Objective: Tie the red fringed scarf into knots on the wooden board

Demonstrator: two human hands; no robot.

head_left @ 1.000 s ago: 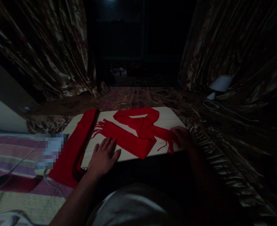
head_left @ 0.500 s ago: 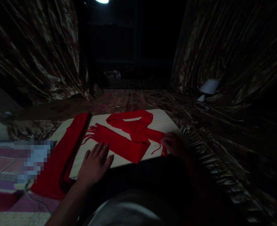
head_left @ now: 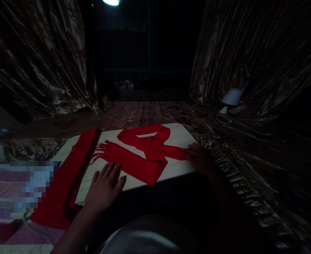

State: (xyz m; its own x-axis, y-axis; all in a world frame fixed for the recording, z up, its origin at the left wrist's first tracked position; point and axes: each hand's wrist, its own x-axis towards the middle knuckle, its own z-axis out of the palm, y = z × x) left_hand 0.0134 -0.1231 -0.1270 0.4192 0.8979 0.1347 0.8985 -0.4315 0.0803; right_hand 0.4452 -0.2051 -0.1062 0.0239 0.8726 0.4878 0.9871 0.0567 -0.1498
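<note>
A red scarf (head_left: 134,160) with fringed ends lies in a bent, looped shape on a pale wooden board (head_left: 180,132). My left hand (head_left: 105,187) rests at the near edge of the board with its fingers spread, the fingertips at the scarf's left part near the fringe. At the board's right side, my right hand (head_left: 199,158) has its fingers bent at the scarf's right end, closed on the fringe there. A second red cloth (head_left: 67,176), folded long, lies across the board's left side and hangs over its near edge.
Striped bedding (head_left: 1,197) and a cable are at the left. A small white lamp (head_left: 232,97) with its cord stands at the back right. Patterned curtains (head_left: 65,63) hang on both sides, and a fringed cover (head_left: 240,183) lies at the right.
My right hand has moved slightly right, and the fringe that hung toward the near edge is now drawn out to the right. My left hand stays nearly in place. The view has shifted a little.
</note>
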